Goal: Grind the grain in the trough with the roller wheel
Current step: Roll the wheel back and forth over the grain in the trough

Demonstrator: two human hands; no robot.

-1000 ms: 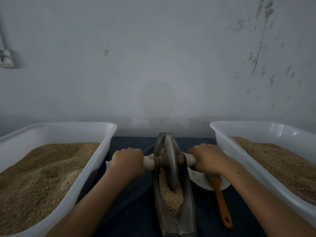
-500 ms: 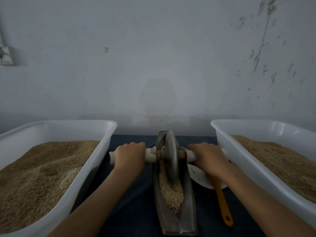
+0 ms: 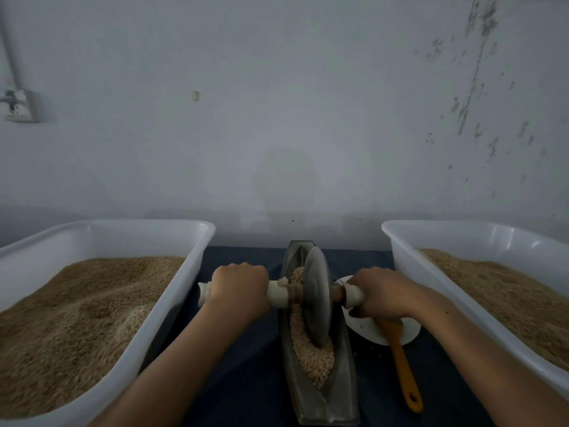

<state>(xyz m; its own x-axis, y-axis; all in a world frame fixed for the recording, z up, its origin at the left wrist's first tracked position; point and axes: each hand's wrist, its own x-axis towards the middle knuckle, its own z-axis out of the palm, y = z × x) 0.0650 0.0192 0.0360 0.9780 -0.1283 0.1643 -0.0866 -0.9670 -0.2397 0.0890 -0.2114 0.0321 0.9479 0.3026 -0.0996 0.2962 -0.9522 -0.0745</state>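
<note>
Grey metal roller wheel [image 3: 317,295] stands upright in the narrow boat-shaped trough [image 3: 320,399] on the dark desk [image 3: 246,380], bedded in coarse tan grain [image 3: 311,355]. Left hand [image 3: 238,288] and right hand [image 3: 380,292] each clamp a pale axle handle [image 3: 277,292]. Recommended: even downward pressure both sides, wheel kept vertical, full-length strokes.

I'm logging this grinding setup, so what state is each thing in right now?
Left hand: grips the left handle.
Right hand: grips the right handle.
Wheel: upright in the trough, rim in the grain.
Trough: holds grain.
Left tub: filled with grain.
Right tub: filled with grain.
Plate: under the spatula's head.
Spatula: lying, unheld.
</note>
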